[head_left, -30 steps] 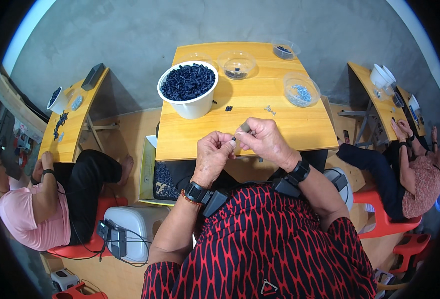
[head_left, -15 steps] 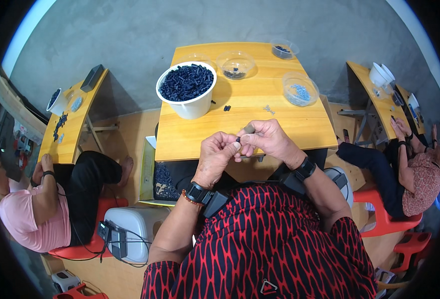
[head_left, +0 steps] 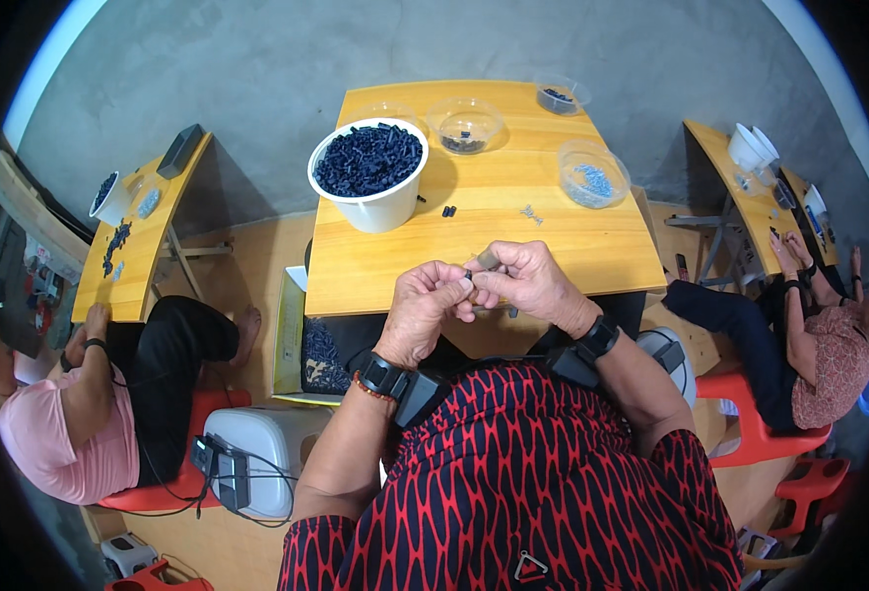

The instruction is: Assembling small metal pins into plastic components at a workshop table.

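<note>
Yellow surface (head_left: 592, 246): we have it before us, its near edge seen around the hands.
White bucket (head_left: 368, 212): it stands toward the left of the surface, heaped with dark tubular parts (head_left: 368, 161).
Left hand (head_left: 420, 310): its grip is narrow, thumb and finger pinching a small dark piece (head_left: 468, 277).
Right hand (head_left: 531, 284): its fingers curl in close at that same piece; we cannot tell whether this grip holds a part of its own or only presses.
Clear tub (head_left: 622, 187): toward the right of the surface, it holds small pale-blue bits.
Drab finger cover (head_left: 488, 258): it seems to sit on a right-hand finger.
Pinched piece: it is between the two hands, near the surface's near edge, partly hidden by fingers. We judge the step in hand to be close two-handed fitting or pressing; the next move calls, we think, for a steady left pinch and careful lining-up by the right fingertips.
Loose dark pieces (head_left: 449, 212): they lie on the surface between bucket and silvery bits.
Silvery bits (head_left: 531, 214): we see these tiniest things scattered beyond the right hand.
</note>
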The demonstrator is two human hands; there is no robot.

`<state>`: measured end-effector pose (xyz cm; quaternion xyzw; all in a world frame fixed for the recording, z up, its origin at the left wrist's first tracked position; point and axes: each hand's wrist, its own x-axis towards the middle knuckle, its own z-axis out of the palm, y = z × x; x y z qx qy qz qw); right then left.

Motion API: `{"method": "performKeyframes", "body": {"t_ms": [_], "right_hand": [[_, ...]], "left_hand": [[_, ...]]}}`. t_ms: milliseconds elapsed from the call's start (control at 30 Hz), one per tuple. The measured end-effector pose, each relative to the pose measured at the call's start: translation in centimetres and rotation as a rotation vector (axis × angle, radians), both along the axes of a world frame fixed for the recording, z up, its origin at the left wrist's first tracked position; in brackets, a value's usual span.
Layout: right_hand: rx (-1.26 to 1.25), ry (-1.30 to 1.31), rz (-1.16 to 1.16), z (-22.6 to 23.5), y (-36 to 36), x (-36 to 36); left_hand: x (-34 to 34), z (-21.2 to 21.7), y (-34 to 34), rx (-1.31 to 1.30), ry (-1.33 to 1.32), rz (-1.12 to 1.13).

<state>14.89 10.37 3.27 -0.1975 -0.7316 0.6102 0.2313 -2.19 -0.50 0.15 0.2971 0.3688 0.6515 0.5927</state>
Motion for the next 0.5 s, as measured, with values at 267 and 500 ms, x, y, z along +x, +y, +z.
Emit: {"method": "performKeyframes", "body": {"t_ms": [267, 500], "right_hand": [[0.473, -0.130, 0.006, 1.4, -1.1, -0.2], [0.884, -0.111, 0.031, 1.7, -0.5, -0.4]], "left_hand": [[-0.2, -0.7, 0.1, -0.055, -0.029, -0.048], [0.2, 0.3, 0.1, -0.128, 0.013, -0.020]]}}
